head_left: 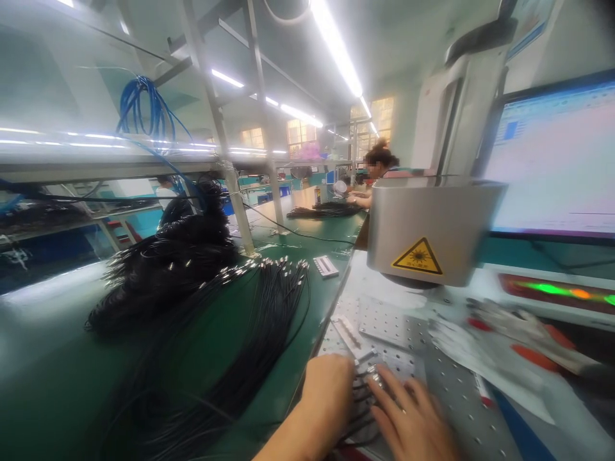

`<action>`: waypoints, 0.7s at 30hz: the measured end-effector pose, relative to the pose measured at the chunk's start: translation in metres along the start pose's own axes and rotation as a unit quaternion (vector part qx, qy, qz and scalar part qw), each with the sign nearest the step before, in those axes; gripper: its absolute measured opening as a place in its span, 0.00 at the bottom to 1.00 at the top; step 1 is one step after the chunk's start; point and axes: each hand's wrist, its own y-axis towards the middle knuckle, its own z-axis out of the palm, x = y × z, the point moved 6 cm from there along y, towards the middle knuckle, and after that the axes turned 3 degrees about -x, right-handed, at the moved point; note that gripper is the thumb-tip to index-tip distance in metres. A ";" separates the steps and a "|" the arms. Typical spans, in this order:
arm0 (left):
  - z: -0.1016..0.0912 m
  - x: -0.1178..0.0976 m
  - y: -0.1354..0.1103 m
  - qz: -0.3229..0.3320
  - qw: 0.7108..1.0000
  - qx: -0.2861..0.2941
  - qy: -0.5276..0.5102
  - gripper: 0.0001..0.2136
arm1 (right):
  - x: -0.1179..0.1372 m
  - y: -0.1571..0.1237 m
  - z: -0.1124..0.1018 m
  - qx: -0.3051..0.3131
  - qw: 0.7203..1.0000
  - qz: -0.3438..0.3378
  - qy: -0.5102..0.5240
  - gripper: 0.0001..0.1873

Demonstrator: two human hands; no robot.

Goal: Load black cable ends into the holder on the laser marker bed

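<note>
Wires (359, 413) by the board's (391, 330) left edge look bendy; pinch their metal ends (376, 376). Your right hand (416, 416) spreads there; can't tell if your left hand (329, 390) grips.

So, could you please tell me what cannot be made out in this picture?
Head view: the fingertips of the left hand, hidden behind the hand itself.
Head view: parts of the black cables beside it, covered by the right hand.
Head view: the monitor's text, blurred; its right side, cut off by the edge.
Head view: the warning label's lettering, blurred.
</note>
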 end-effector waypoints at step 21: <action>0.010 0.010 0.006 0.027 0.999 -0.013 -0.014 0.14 | -0.015 0.023 0.007 0.119 0.955 0.102 0.251 0.19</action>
